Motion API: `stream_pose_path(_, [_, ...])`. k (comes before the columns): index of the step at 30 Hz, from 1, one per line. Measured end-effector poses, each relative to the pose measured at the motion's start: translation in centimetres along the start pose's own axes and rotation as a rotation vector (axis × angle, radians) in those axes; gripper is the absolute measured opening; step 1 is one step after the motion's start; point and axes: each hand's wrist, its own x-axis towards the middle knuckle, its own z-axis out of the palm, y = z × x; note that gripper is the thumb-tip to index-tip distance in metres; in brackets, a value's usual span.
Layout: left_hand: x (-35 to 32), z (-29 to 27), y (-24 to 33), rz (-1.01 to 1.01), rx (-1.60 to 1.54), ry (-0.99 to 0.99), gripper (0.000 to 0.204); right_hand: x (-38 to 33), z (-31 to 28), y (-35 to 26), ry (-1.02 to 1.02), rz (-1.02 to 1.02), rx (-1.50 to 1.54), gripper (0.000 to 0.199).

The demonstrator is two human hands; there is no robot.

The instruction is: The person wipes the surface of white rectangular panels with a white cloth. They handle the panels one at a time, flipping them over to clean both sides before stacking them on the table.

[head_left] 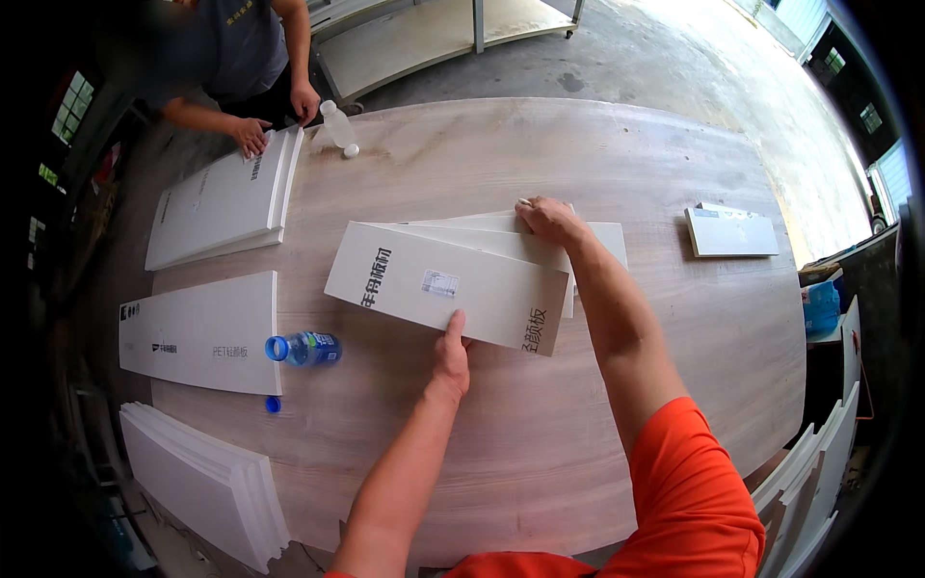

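A white rectangular board (405, 279) with dark print and a small label lies tilted across the middle of the table, on top of other white boards (607, 241). At its near long edge, my left hand (451, 358) grips it, thumb on the face and fingers underneath. My right hand (551, 220) is closed at the far edge of the boards below. A small white bit (523, 202) shows at its fingertips, too small to name. The right forearm covers part of the boards' right side.
Left of me are a printed white board (198, 332), a bottle with a blue cap (303, 349), a loose blue cap (274, 406) and stacked boards (202, 482). A co-worker's hand (252, 137) rests on another stack (217, 207), near a clear bottle (336, 125). Small panels (732, 233) lie right.
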Motion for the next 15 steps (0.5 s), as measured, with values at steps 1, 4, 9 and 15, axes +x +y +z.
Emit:
stream_pose_path(1, [0.2, -0.1, -0.1, -0.005, -0.037, -0.004, 0.064, -0.5, 0.0, 0.0, -0.044, 0.050, -0.074, 0.050])
stream_pose_path(4, [-1.4, 0.4, -0.3, -0.019, -0.125, -0.044, 0.062, -4.3, 2.6, 3.3, -0.015, 0.046, -0.199, 0.057])
stream_pose_path(9, [-6.2, -4.2, -2.0, 0.000, -0.166, -0.128, 0.056, -20.5, 6.6, 1.6, -0.078, 0.266, 0.121, 0.061])
stream_pose_path(15, [-16.0, -11.8, -2.7, -0.233, -0.009, -0.298, 0.048, -40.9, 17.9, -2.8, -0.078, 0.507, 0.384, 0.063])
